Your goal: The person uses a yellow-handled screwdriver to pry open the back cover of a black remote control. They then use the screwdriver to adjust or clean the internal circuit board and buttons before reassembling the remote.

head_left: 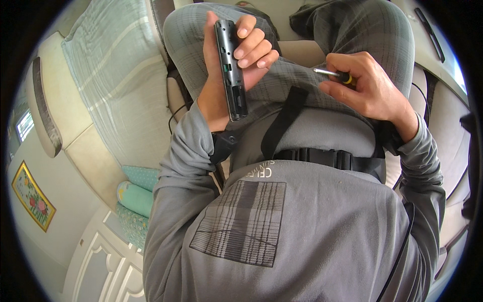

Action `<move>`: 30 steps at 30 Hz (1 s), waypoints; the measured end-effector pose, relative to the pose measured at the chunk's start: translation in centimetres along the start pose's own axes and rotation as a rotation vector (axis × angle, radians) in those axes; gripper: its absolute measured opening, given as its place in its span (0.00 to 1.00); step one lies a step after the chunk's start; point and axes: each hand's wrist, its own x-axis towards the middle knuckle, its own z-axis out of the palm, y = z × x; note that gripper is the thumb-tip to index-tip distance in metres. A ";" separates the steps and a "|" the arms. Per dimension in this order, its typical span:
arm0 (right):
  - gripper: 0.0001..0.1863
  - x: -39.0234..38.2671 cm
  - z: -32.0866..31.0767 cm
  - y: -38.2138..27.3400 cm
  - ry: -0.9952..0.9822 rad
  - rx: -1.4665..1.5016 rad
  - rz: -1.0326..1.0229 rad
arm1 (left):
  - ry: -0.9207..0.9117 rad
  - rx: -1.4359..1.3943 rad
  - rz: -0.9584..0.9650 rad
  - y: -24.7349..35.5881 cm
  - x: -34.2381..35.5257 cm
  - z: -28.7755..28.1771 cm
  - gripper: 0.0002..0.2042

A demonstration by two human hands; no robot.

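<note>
My left hand [256, 50] is wrapped round a long, narrow black electronic device [231, 70], raised above my left thigh. Small holes and slots run along its face, and bits of green show through some of them. What kind of device it is, I cannot tell. To the right, my right hand [370, 83] grips a screwdriver [346, 77] by its black and yellow handle. Its short metal shaft points left, toward the device, with a gap between the two. Most of the handle is hidden in my palm.
A thin, long black piece [430, 34] lies on a pale surface at the far right. Light blue cloth [118, 65] covers the seat at my left, with a teal bolster [135, 198] behind. A black strap with a buckle [322, 158] crosses my waist.
</note>
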 end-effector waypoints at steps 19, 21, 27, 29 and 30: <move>0.18 1.0 0.6 -0.3 0.001 0.042 0.027 | 0.104 -0.144 0.126 -0.9 1.4 3.7 0.22; 0.20 1.1 0.6 -0.5 0.018 0.065 -0.002 | 0.196 -0.074 0.179 -0.9 2.1 4.7 0.26; 0.24 2.4 0.2 -1.3 -0.042 0.183 0.051 | 0.342 0.225 0.317 -0.7 4.2 6.0 0.27; 0.27 3.0 0.4 -1.6 -0.032 0.264 0.086 | 0.494 0.422 0.380 -0.8 5.0 6.1 0.23; 0.28 3.2 0.6 -1.7 -0.005 0.295 0.103 | 0.593 0.479 0.420 -1.3 5.3 6.1 0.23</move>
